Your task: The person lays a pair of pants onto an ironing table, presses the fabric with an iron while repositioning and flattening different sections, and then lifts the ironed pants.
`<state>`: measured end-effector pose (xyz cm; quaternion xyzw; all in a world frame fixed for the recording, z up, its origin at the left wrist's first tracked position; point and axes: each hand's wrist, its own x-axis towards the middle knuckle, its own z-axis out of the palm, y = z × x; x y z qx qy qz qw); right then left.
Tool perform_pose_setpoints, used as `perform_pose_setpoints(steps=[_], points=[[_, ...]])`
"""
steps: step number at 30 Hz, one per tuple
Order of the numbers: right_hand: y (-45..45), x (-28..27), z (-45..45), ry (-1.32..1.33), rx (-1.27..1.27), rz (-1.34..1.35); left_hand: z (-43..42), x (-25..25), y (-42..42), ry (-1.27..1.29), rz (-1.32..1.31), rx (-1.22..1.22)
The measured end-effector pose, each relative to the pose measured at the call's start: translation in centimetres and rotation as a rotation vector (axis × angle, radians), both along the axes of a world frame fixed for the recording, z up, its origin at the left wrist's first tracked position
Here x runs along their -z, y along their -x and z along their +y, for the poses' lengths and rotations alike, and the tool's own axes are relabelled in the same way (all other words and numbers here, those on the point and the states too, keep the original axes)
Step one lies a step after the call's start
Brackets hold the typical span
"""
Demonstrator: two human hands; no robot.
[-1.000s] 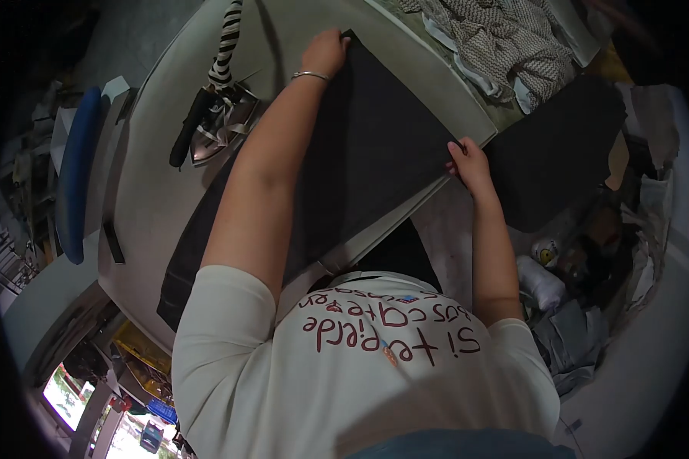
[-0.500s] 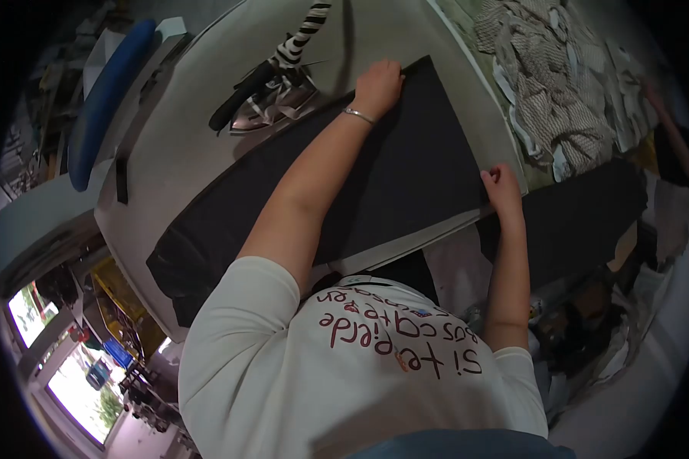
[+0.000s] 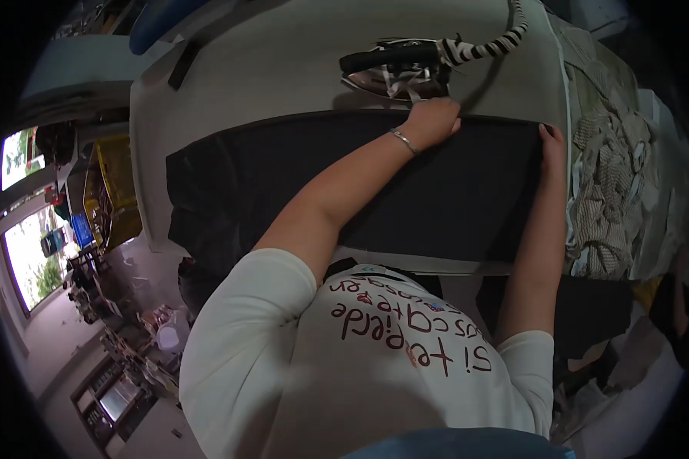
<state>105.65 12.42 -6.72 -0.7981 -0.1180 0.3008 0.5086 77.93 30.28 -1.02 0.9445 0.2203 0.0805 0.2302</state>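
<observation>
A large piece of black fabric [image 3: 467, 191] lies flat over the pale padded ironing surface [image 3: 253, 84]. My left hand [image 3: 434, 122], with a bracelet at the wrist, is closed at the fabric's far edge, fingers curled over the cloth. At the far right corner of the fabric, my right hand [image 3: 553, 147] pinches the edge, its fingertips partly hidden. Just beyond my left hand, an iron [image 3: 394, 73] with a black handle rests on the surface. A striped black-and-white sleeve [image 3: 494, 47] covers its cord or hose.
Crumpled checked cloth [image 3: 608, 168] is heaped along the right side. More dark fabric [image 3: 597, 306] hangs at the lower right. A blue padded form [image 3: 161, 19] stands at the upper left, with a small black strip [image 3: 184, 65] near the surface's left end.
My right hand has moved from the fabric's near right side to its far right corner. My left hand stays at the far edge. The whole view has turned, so the iron appears farther right.
</observation>
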Motion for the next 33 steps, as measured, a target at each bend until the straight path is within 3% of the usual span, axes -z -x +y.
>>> perform_pose_setpoints(steps=[6,9,11,13,15,17,18,20,21,22,23,24,26,30,33], points=[[-1.2,2.0,-0.3,-0.001,0.017,-0.061,8.5,0.5,16.8,-0.21,0.195,-0.153],[0.3,0.2,0.2,0.235,-0.107,-0.323,12.6,1.6,23.4,-0.216,0.231,-0.245],[3.7,-2.2,1.9,0.635,0.044,-0.937,14.7,2.2,25.8,-0.115,0.245,-0.422],[9.8,-6.0,5.5,0.275,-0.104,-1.34,15.7,2.1,25.5,-0.058,0.3,-0.457],[17.8,-11.0,11.7,-0.01,-0.497,-1.402,16.8,1.4,24.8,0.038,0.381,-0.481],[23.4,-13.5,17.0,-0.114,-0.812,-1.52,16.6,1.3,25.0,0.148,0.368,-0.481],[24.0,-13.1,19.4,-0.142,-0.823,-1.525,17.0,1.0,25.1,0.192,0.322,-0.474],[24.2,-12.5,23.6,0.405,-1.031,-1.324,17.0,0.0,25.3,0.187,0.345,-0.453],[24.0,-12.8,25.6,0.392,-1.041,-1.34,17.0,-0.4,25.8,0.189,0.37,-0.409],[23.5,-13.4,27.3,0.591,-1.103,-1.17,17.0,-0.4,27.1,0.192,0.361,-0.425],[23.1,-13.7,28.1,0.79,-1.148,-0.984,17.0,0.1,28.8,0.08,0.257,-0.288],[22.3,-13.7,28.2,0.796,-1.148,-0.988,17.1,0.5,30.5,-0.034,0.152,-0.142],[20.9,-14.0,28.3,0.695,-1.132,-0.974,18.1,1.3,35.1,-0.118,0.11,-0.167],[28.6,-19.8,23.5,0.76,-1.223,-1.017,21.7,3.2,42.9,-0.285,0.207,-0.305],[32.7,-18.8,19.8,0.83,-1.319,-1.007,23.9,2.3,43.4,-0.168,0.236,-0.296]])
